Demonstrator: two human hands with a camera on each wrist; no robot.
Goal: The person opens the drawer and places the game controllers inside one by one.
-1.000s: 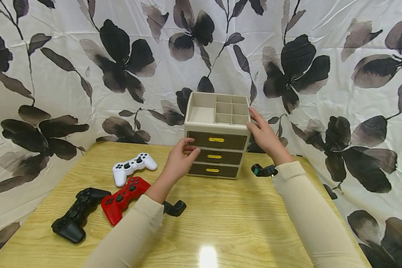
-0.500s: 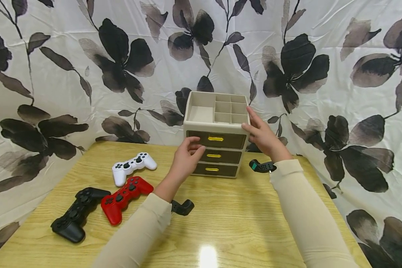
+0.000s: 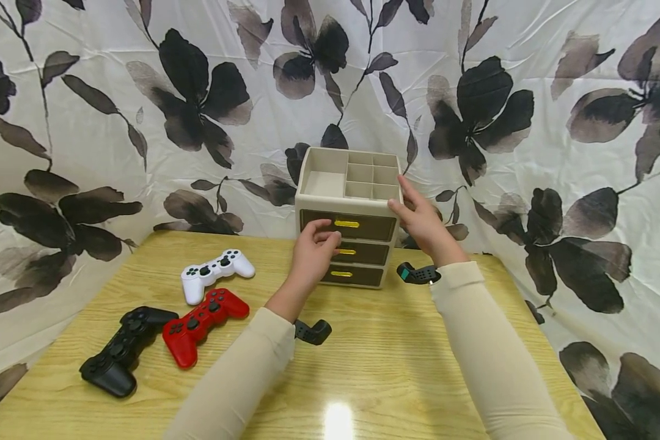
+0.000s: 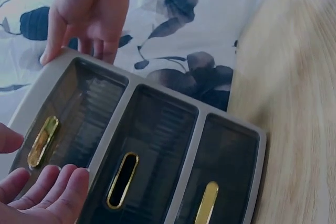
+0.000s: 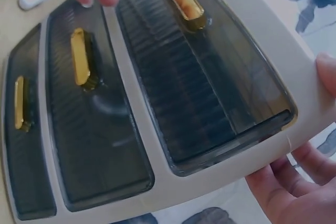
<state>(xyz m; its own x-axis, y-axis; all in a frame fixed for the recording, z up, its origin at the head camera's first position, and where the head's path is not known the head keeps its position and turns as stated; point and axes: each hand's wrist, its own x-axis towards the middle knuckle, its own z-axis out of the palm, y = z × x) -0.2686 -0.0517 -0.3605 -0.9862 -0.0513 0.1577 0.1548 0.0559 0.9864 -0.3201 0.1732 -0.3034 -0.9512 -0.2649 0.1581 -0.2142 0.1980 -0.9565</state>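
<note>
A cream desktop drawer organizer [image 3: 341,205] with three dark drawers and gold handles stands at the back of the table; its drawers look closed. My right hand [image 3: 426,223] holds its upper right corner, thumb on the top front edge and fingers along the side. My left hand [image 3: 313,253] hovers before the left part of the drawers, its fingers loosely bent and nothing in them. In the left wrist view, its fingertips [image 4: 76,182] are close to the top drawer's handle [image 4: 43,142]; the handle itself is not gripped.
White [image 3: 217,273], red [image 3: 205,324] and black [image 3: 126,351] game controllers lie on the wooden table [image 3: 396,366], left of my left forearm. A floral cloth [image 3: 198,122] hangs right behind the organizer. Its top tray has several compartments.
My left hand has moved right across the front of the organizer, toward the top drawer's handle. My right hand stays at the organizer's corner, its thumb slightly farther over the edge.
</note>
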